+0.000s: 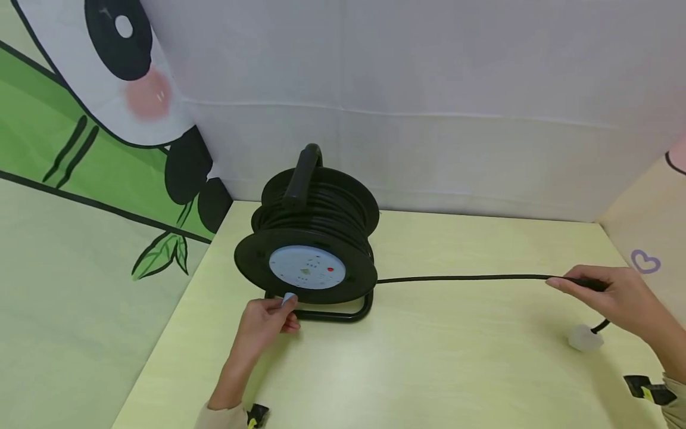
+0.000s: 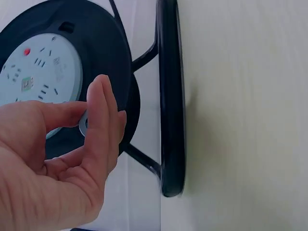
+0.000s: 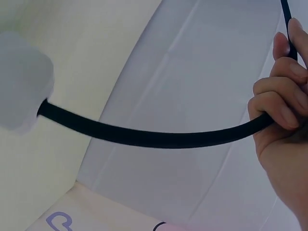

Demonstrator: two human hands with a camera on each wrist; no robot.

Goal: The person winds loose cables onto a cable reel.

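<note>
A black cable reel (image 1: 313, 235) (image 2: 110, 72) with a pale blue socket face (image 1: 307, 268) (image 2: 36, 82) stands on a black tube frame (image 1: 343, 314) (image 2: 171, 96) on the yellow-green table (image 1: 418, 357). My left hand (image 1: 265, 322) (image 2: 57, 159) pinches a small pale knob (image 1: 289, 298) at the reel's lower front edge. A black cable (image 1: 461, 277) (image 3: 144, 137) runs taut from the reel rightwards to my right hand (image 1: 616, 295) (image 3: 281, 120), which grips it. Past that hand the cable ends in a white plug (image 1: 585, 338) (image 3: 21, 82) lying on the table.
A white cloth backdrop (image 1: 429, 107) closes off the back. A panda-and-bamboo panel (image 1: 80, 149) stands at the left, and a cream panel with a purple heart (image 1: 645, 261) at the right. The table's front edge lies near my forearms.
</note>
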